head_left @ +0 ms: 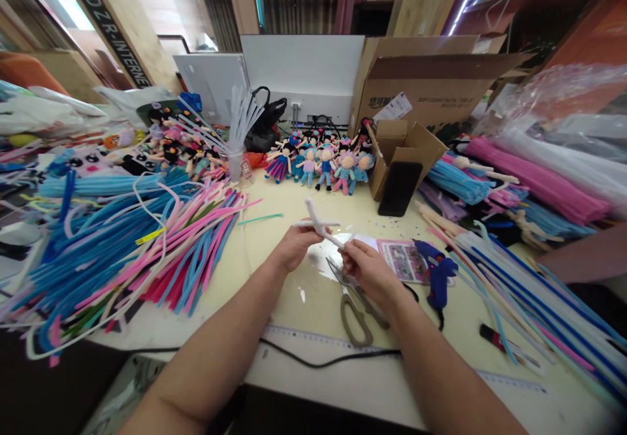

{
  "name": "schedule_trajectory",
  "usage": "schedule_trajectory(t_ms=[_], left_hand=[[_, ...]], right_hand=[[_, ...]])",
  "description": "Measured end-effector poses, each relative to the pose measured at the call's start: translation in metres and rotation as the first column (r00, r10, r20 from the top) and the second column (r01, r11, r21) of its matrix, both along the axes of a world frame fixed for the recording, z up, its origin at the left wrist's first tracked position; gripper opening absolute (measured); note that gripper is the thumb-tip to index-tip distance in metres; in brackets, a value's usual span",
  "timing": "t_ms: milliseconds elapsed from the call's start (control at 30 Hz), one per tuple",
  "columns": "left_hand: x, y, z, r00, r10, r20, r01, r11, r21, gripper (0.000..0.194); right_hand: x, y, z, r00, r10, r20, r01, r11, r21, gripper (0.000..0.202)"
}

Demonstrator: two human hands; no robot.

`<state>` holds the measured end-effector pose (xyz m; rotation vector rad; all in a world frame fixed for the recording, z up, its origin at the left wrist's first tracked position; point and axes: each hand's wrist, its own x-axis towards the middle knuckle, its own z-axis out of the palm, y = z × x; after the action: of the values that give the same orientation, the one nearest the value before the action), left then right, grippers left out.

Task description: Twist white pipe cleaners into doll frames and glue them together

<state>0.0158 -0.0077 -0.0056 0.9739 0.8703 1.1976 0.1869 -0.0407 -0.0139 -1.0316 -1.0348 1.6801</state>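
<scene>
A white fuzzy pipe-cleaner piece (316,222), with crossing arms, is held between my hands above the table. My left hand (298,244) pinches it at its left side, fingers closed. The lower right end sits in the closed fingers of my right hand (363,266). Scissors (357,321) with grey-brown handles lie just under my right hand, blades pointing up and left. Under the hands, a shiny white patch (321,262) shows on the pale yellow tabletop (274,298).
Pipe-cleaner bundles (132,232) cover the left; more (529,291) lie at the right. A blue glue gun (437,275) is right of my right hand. Small dolls (326,164), a black phone (400,189) and cardboard boxes (421,89) stand behind. A black cable (323,363) crosses the front.
</scene>
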Motion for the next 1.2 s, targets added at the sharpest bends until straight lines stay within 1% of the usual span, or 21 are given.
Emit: schedule_trajectory(t_ms=[100,167,233,300,333,400,433,467,500,533,600,633,667,700,733,800,900,967,1067,1200], left_hand=[[0.001,0.000,0.001,0.999,0.009,0.030,-0.009,1.000,-0.021,0.018],[0.001,-0.001,0.002,0.999,0.007,0.033,-0.006,1.000,-0.019,0.020],[0.002,-0.002,0.002,1.000,-0.005,0.021,0.005,1.000,-0.004,0.021],[0.004,-0.003,0.001,1.000,-0.006,-0.012,0.006,1.000,0.021,0.024],[0.004,-0.003,0.001,0.999,0.009,-0.041,-0.007,0.999,0.038,0.028],[0.006,-0.004,0.002,0.988,0.088,-0.129,-0.080,0.995,0.060,0.035],[0.006,-0.005,0.003,0.976,0.123,-0.182,-0.115,0.992,0.056,0.037],[0.006,-0.005,0.004,0.964,0.134,-0.230,-0.129,0.991,0.035,0.036],[0.006,-0.006,0.006,0.960,0.112,-0.257,-0.118,0.993,-0.006,0.034],[0.006,-0.007,0.008,0.966,0.054,-0.253,-0.072,0.995,-0.064,0.034],[0.005,-0.008,0.011,0.981,-0.116,-0.153,0.087,0.979,-0.185,0.045],[0.005,-0.008,0.012,0.979,-0.185,-0.081,0.162,0.959,-0.232,0.055],[0.004,-0.009,0.013,0.973,-0.229,-0.014,0.217,0.938,-0.269,0.062],[0.004,-0.009,0.013,0.967,-0.251,0.040,0.252,0.921,-0.296,0.067],[0.005,-0.009,0.012,0.964,-0.252,0.081,0.265,0.911,-0.316,0.067],[0.005,-0.009,0.011,0.966,-0.208,0.152,0.248,0.908,-0.337,0.056],[0.007,-0.009,0.010,0.968,-0.106,0.227,0.181,0.924,-0.338,0.030],[0.008,-0.008,0.010,0.969,-0.055,0.242,0.138,0.931,-0.338,0.021],[0.008,-0.008,0.011,0.971,-0.015,0.239,0.097,0.937,-0.335,0.018],[0.007,-0.007,0.013,0.971,-0.010,0.237,0.084,0.949,-0.303,0.023]], right_hand=[[0.000,-0.002,0.003,0.988,0.021,-0.150,-0.034,0.996,-0.085,0.029],[-0.001,-0.003,0.005,0.978,0.013,-0.209,-0.034,0.995,-0.098,0.030],[-0.003,-0.002,0.004,0.972,0.006,-0.236,-0.025,0.997,-0.078,0.030],[-0.003,0.000,0.001,0.975,-0.019,-0.219,0.013,0.999,-0.031,0.030],[-0.002,0.001,0.000,0.982,-0.047,-0.185,0.049,0.999,0.006,0.030],[0.001,0.004,-0.003,0.989,-0.143,-0.044,0.148,0.980,0.129,0.028],[0.004,0.005,-0.003,0.976,-0.211,0.053,0.195,0.956,0.221,0.026],[0.006,0.006,-0.002,0.944,-0.292,0.156,0.228,0.916,0.330,0.023],[0.009,0.006,-0.001,0.892,-0.379,0.248,0.240,0.860,0.451,0.021],[0.011,0.005,0.002,0.827,-0.461,0.320,0.222,0.792,0.568,0.018],[0.014,0.002,0.007,0.708,-0.584,0.397,0.119,0.653,0.748,0.014],[0.014,0.000,0.010,0.668,-0.619,0.413,0.052,0.592,0.804,0.014],[0.014,-0.002,0.012,0.643,-0.637,0.426,-0.015,0.545,0.838,0.015],[0.013,-0.004,0.013,0.631,-0.641,0.437,-0.070,0.514,0.855,0.016],[0.011,-0.006,0.014,0.625,-0.639,0.449,-0.108,0.499,0.860,0.016],[0.009,-0.007,0.014,0.620,-0.629,0.470,-0.136,0.503,0.853,0.016],[0.008,-0.006,0.011,0.608,-0.618,0.498,-0.115,0.552,0.826,0.014],[0.008,-0.004,0.010,0.603,-0.607,0.518,-0.105,0.583,0.806,0.012],[0.008,-0.003,0.008,0.615,-0.580,0.534,-0.099,0.615,0.782,0.013],[0.007,-0.004,0.008,0.659,-0.537,0.527,-0.061,0.661,0.748,0.014]])
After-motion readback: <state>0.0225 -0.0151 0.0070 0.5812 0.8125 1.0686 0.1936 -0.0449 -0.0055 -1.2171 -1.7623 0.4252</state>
